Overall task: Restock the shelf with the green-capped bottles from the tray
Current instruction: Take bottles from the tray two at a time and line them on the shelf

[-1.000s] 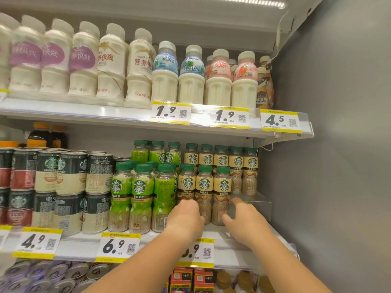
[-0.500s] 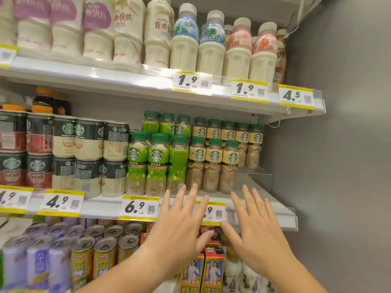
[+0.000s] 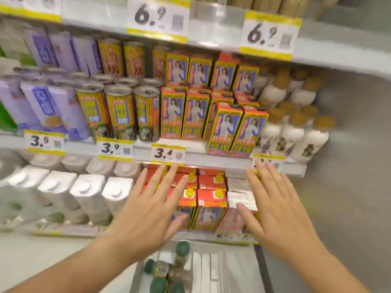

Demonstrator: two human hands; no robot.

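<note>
- The left hand (image 3: 146, 210) is spread flat with fingers apart, empty, hovering in front of the lower shelf.
- The right hand (image 3: 277, 210) is likewise splayed and grasps nothing; its fingertips overlap a price tag (image 3: 267, 160) whose digits cannot be read.
- The green-capped bottles (image 3: 167, 269) lie low in the view, in a pale tray (image 3: 213, 269) between the two forearms; the left wrist covers part of them, the frame's bottom edge cuts others off, and blur makes their count uncertain.
- Behind the hands, red cartons with yellow caps (image 3: 208, 199) are partly hidden by the fingers.
- On the middle shelf (image 3: 196, 160) stand yellow cans (image 3: 120, 115), tall printed cartons (image 3: 237, 132) and white bottles with tan caps (image 3: 296, 136), the last badly smeared by motion.
- Lilac cans (image 3: 42, 108) at the left are blurred, their print illegible.
- The top shelf shows only its edge and two 6.9 tags (image 3: 157, 17); the goods above are cut off.
</note>
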